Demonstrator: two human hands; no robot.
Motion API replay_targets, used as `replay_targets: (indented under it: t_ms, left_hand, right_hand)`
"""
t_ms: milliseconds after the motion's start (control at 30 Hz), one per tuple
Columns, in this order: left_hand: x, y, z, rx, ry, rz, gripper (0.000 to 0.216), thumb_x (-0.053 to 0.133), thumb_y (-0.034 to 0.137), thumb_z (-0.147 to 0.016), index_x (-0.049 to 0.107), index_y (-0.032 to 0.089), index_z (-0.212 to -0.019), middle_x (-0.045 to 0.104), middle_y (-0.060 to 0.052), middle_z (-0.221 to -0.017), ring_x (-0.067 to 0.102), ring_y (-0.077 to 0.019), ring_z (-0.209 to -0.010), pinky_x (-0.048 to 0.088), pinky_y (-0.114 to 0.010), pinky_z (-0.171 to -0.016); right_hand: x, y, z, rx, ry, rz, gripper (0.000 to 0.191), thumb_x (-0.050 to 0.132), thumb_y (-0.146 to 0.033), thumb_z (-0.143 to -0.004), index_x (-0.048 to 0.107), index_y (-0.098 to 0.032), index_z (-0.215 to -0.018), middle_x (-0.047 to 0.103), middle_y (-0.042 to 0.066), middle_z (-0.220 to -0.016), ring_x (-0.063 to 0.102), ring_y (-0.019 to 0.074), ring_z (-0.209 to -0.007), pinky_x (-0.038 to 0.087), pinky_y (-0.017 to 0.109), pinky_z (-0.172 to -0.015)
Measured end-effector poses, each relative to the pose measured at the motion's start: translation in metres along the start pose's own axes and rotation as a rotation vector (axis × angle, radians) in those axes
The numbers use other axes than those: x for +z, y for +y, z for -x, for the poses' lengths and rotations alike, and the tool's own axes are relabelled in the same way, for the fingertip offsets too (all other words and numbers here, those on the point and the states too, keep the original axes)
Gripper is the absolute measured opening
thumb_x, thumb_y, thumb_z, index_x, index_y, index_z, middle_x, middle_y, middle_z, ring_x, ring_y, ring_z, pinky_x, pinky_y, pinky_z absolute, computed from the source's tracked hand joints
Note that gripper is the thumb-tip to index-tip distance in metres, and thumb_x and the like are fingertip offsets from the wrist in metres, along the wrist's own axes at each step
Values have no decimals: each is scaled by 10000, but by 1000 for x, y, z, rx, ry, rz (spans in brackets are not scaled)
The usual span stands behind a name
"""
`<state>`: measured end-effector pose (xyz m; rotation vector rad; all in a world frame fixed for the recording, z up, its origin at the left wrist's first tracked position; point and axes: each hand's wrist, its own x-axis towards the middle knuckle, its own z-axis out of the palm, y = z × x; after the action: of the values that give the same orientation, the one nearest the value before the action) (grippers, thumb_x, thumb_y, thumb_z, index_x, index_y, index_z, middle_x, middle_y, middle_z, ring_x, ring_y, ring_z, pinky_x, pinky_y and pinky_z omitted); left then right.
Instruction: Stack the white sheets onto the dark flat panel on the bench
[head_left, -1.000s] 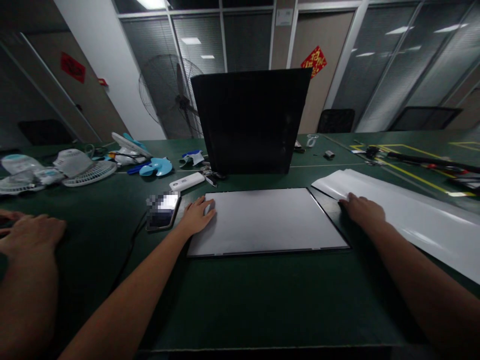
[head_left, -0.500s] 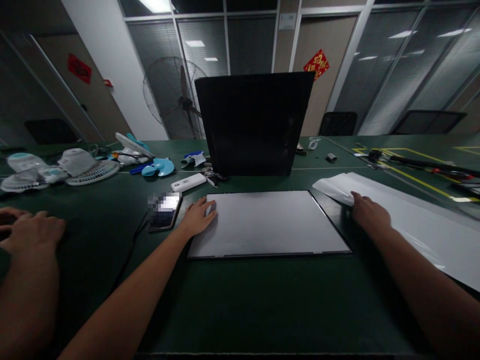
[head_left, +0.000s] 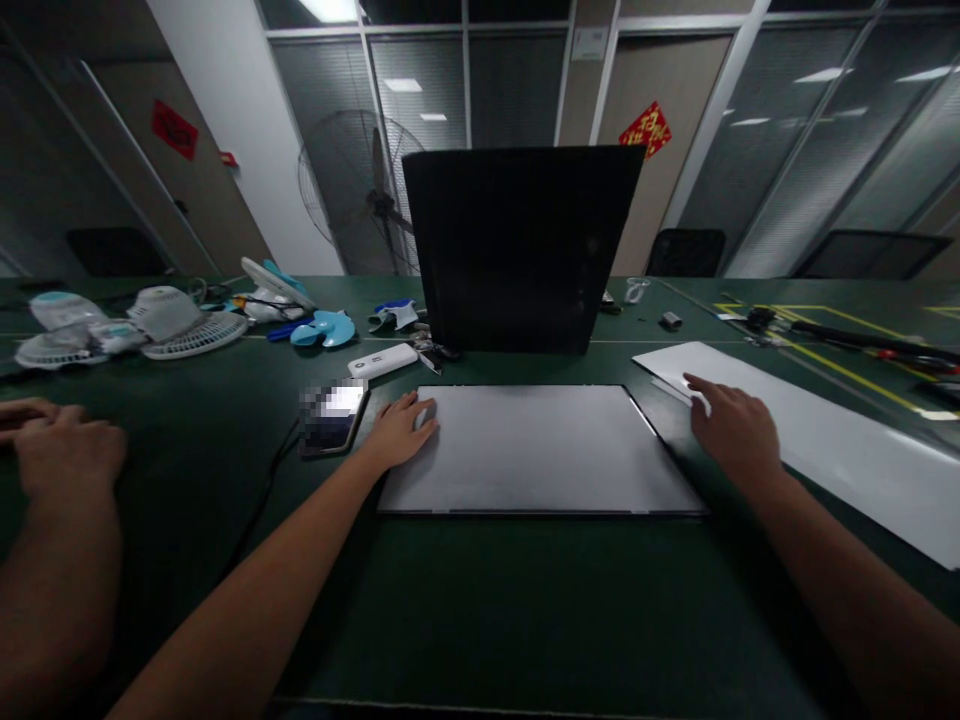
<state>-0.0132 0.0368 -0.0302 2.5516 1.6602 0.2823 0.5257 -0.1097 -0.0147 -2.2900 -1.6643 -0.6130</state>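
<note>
Our left hand (head_left: 401,432) lies, fingers slightly spread and gripping nothing, on the left side of the pale-grey rectangular panel (head_left: 540,450) atop the dark-green table (head_left: 525,610). Our right hand (head_left: 735,432), index finger and thumb parted, is at the long glossy white sheet's (head_left: 847,440) edge; we cannot tell whether they touch.

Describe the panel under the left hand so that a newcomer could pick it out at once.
Find the green table and the tall black screen-like object standing on it. In front of that lies a pale rectangular panel, the left hand on its left side. Its thin dark border sets it apart from the plain white sheet by the right hand.
</note>
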Motion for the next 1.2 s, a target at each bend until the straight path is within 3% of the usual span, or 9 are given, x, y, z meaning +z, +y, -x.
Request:
replay_targets:
  t_ms: [67,167,233,300,500,833,967,1100,1200]
  left_hand:
    - [1,-1,-1,-3,1,-1,562,450,482,-1048,537,241,-1548,424,-162,-1674,362,-337,-1575,277,-594,-1273]
    - [4,-3,-1,-9,11,1,561,454,496,-1045,537,263,-1549,434,-147,-1671,364,-334,-1574,267,-592,-1278]
    - [4,-3,-2,-2,15,4,563,451,500,-1043,539,265,-1548,441,-144,-1667,366,-336,-1572,266,-591,-1279]
    - [4,-3,-2,0,13,2,568,443,501,-1042,540,260,-1548,445,-143,-1664,367,-336,-1572,268,-583,-1280]
    - [1,0,-1,-13,-10,-2,576,427,502,-1045,524,259,-1559,424,-154,-1675,357,-334,-1578,267,-591,-1276]
    - [4,-3,0,-11,6,6,570,428,492,-1044,533,248,-1548,421,-160,-1676,358,-330,-1577,263,-590,-1275]
    - [5,-4,-1,1,3,14,581,418,502,-1048,528,235,-1552,412,-170,-1679,342,-339,-1583,254,-605,-1274]
    - [5,-4,-1,13,6,12,588,419,503,-1046,526,229,-1555,412,-177,-1677,351,-353,-1578,263,-613,-1269]
    - [5,-3,-1,5,6,3,579,431,493,-1043,527,240,-1555,420,-166,-1674,358,-342,-1575,263,-601,-1274]
  right_hand:
    - [10,6,-2,53,11,12,646,362,-492,-1047,420,-183,-1612,551,198,-1541,466,357,-1447,372,526,-1179]
    - [26,34,-7,290,-114,53,863,330,-683,-1001,327,-123,-1658,325,266,-1685,186,413,-1596,285,667,-1192]
    - [34,56,-10,445,-273,31,963,288,-780,-962,316,-121,-1664,301,288,-1687,202,451,-1583,284,738,-1150]
    - [37,70,-11,511,-420,17,983,248,-828,-938,393,-144,-1627,404,294,-1623,356,482,-1503,317,765,-1109]
    - [41,58,-13,373,-431,91,702,229,-622,-1032,533,-198,-1502,553,265,-1451,525,447,-1344,493,613,-977]
    - [43,50,-14,275,-363,152,543,269,-278,-1017,565,-79,-1426,619,316,-1235,619,436,-1171,531,510,-848]
    - [45,54,-12,282,-316,155,582,276,-437,-1044,546,-147,-1471,589,292,-1373,576,435,-1278,505,545,-939]
    - [48,54,-12,347,-334,105,913,225,-797,-965,529,-112,-1486,476,323,-1528,410,490,-1454,371,688,-1096]
    - [48,52,-15,351,-425,43,939,210,-807,-960,523,-100,-1493,532,306,-1484,489,474,-1403,387,678,-1105]
